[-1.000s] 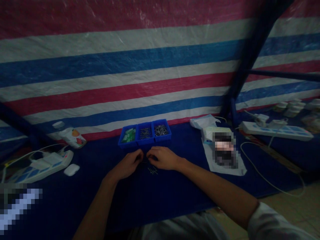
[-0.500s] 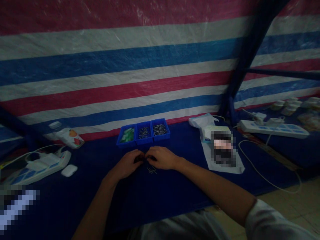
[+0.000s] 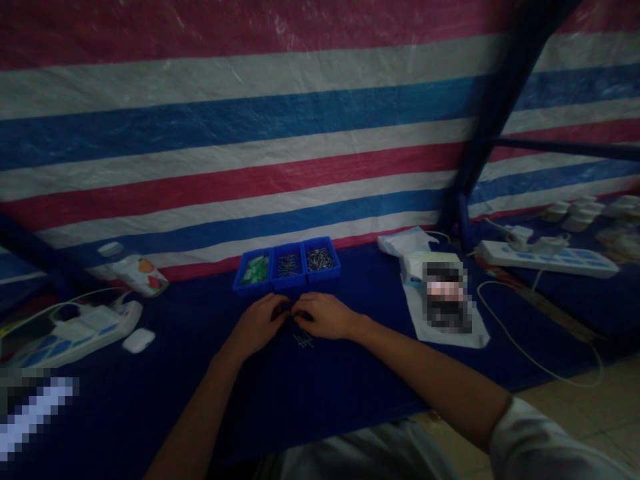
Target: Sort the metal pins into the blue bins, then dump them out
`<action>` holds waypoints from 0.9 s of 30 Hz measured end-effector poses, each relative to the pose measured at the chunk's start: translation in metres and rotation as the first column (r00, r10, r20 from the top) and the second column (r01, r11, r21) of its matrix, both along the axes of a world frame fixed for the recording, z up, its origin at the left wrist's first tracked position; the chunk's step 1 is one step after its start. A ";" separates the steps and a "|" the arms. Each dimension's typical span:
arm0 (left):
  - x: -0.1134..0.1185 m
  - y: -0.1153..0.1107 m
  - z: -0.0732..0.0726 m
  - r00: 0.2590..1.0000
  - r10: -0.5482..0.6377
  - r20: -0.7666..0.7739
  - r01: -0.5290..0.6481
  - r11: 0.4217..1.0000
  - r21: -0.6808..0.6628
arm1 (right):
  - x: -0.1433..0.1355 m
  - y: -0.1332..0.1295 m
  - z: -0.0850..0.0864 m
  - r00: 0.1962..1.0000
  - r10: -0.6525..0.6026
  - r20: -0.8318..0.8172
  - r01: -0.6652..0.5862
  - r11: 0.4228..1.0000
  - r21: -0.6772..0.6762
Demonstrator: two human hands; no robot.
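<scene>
My left hand (image 3: 263, 323) and my right hand (image 3: 323, 315) meet fingertip to fingertip over the dark blue tabletop (image 3: 340, 393). Both have their fingers curled into a pinch; whatever lies between them is too small and dark to make out. Just below my right fingers lie several thin metal pins (image 3: 303, 341), perhaps screws or nails. Behind the hands stand three joined blue bins: the left bin (image 3: 253, 288) has green packets (image 3: 257, 269), while the middle bin (image 3: 289, 283) and the right bin (image 3: 323, 274) hold small metal pieces.
A power strip (image 3: 100, 337), a small white case (image 3: 139, 341) and a labelled bottle (image 3: 143, 275) are at the left. To the right are a white packet (image 3: 407, 240), a blurred-out sheet (image 3: 417, 320), another power strip (image 3: 550, 259) and a looping cable (image 3: 520, 355). Striped sheeting (image 3: 250, 160) hangs behind.
My left hand has shifted slightly, its knuckles a little higher and its fingers still at the right fingertips. My right hand, the pins and the bins stay put.
</scene>
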State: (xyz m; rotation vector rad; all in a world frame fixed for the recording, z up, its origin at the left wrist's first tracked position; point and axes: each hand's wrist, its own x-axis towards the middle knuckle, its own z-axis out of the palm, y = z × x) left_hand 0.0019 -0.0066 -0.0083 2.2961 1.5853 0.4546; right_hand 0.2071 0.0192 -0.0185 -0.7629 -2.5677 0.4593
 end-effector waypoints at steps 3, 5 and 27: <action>-0.003 0.004 -0.007 0.992 0.107 -0.069 -0.102 0.992 0.069 | 0.000 0.001 0.000 1.000 -0.013 0.010 0.013 1.000 -0.004; -0.005 0.006 -0.010 0.979 0.158 -0.126 -0.148 0.985 0.085 | 0.000 0.001 0.000 1.000 -0.023 0.009 0.024 1.000 -0.007; -0.018 0.007 -0.001 0.921 0.274 -0.278 -0.261 0.962 0.082 | 0.002 0.003 -0.002 0.999 -0.031 0.015 0.031 0.999 0.006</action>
